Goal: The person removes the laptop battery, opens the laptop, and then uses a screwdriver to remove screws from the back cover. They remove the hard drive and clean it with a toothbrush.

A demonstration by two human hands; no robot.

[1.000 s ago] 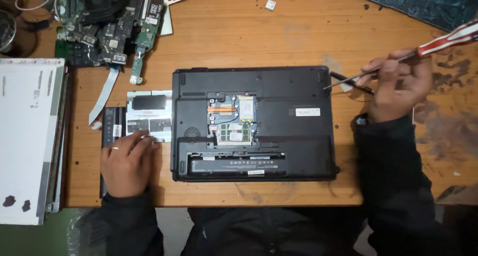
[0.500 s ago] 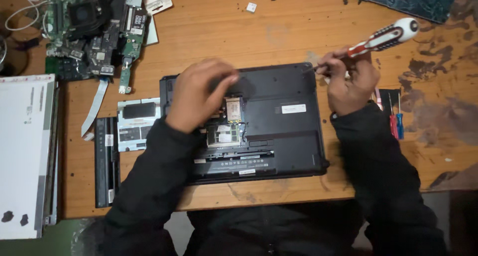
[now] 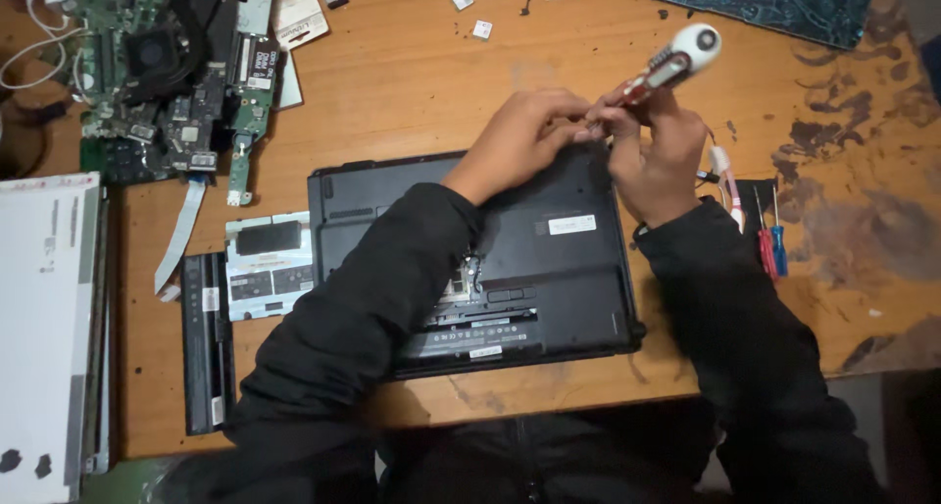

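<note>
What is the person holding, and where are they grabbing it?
A screwdriver with a red and white handle. The right hand grips the lower handle, and the left hand pinches it near the shaft, over the upturned black laptop.

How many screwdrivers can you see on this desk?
3: a red-and-white screwdriver in the right hand, plus a red one and a blue one lying right of the laptop. More may be hidden.
</note>
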